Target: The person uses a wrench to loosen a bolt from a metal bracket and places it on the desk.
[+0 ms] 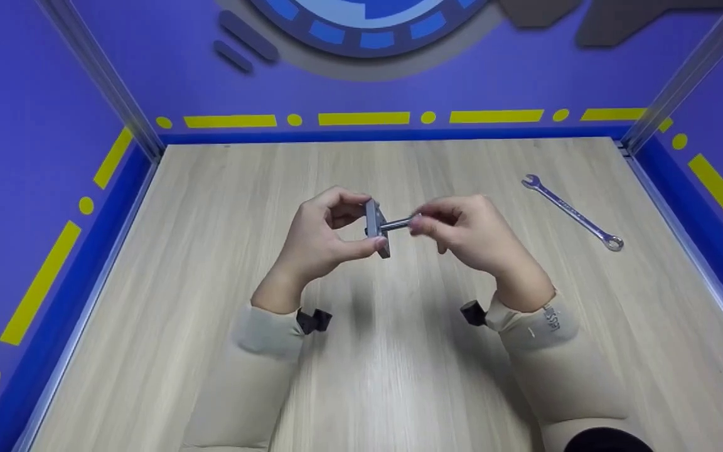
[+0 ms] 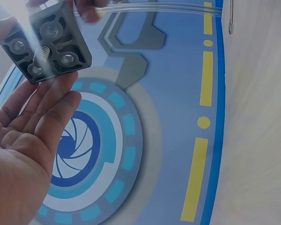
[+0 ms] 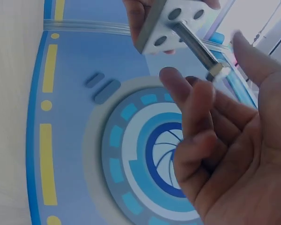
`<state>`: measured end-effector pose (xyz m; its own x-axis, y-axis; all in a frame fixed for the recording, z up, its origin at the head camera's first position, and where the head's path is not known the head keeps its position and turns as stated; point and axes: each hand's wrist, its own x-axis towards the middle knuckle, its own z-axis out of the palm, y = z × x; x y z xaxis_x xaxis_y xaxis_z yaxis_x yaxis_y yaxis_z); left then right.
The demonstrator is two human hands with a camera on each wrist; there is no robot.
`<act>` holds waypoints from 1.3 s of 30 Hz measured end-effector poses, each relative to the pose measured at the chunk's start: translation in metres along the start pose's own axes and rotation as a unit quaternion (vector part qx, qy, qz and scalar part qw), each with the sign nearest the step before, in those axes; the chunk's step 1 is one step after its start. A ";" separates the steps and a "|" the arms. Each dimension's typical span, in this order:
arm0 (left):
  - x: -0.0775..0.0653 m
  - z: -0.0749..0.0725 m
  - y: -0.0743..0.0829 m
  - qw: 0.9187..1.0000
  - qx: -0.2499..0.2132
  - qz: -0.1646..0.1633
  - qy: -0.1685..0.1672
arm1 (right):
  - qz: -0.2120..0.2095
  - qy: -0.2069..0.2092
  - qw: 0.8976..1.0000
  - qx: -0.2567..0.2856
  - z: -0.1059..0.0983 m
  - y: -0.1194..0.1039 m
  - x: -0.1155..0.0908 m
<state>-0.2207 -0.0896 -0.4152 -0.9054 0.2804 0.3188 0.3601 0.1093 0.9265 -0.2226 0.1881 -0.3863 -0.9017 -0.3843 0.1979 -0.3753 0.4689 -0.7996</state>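
My left hand [image 1: 317, 238] grips a square grey block [image 1: 371, 220] by its edges, fingers above and thumb below. The right wrist view shows a pale flat face with several round holes on this block [image 3: 152, 33]. A long hex-head bolt [image 3: 196, 46] passes through one of them. Its threaded end [image 2: 41, 56] pokes out on the recessed side in the left wrist view. My right hand [image 1: 471, 229] is at the bolt's head end. In the right wrist view the thumb and bent fingers stand around the hex head with gaps, apart from it.
A combination wrench [image 1: 572, 213] lies on the wooden table [image 1: 211, 207] to the right, its open end toward the back. Blue panels [image 1: 361, 94] with yellow marks stand along the back and sides. Small black devices [image 1: 473, 312] sit at both wrists.
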 end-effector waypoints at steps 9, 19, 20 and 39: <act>0.000 0.003 0.001 1.000 0.010 -0.003 -0.011 | 0.022 -0.005 1.000 0.004 0.001 -0.001 0.002; 0.001 -0.002 0.002 1.000 0.002 -0.008 -0.013 | -0.085 0.028 0.996 0.019 -0.002 0.000 -0.001; 0.001 -0.002 0.002 1.000 0.000 -0.012 -0.016 | -0.106 0.033 0.994 0.019 -0.002 0.001 -0.001; 0.002 0.000 0.000 1.000 0.011 -0.002 -0.015 | 0.012 -0.001 1.000 -0.008 -0.001 0.003 0.002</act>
<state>-0.2231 -0.0893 -0.4148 -0.8996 0.3087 0.3090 0.3622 0.1320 0.9227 -0.2260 0.1892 -0.3883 -0.9099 -0.3748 0.1778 -0.3575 0.4910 -0.7945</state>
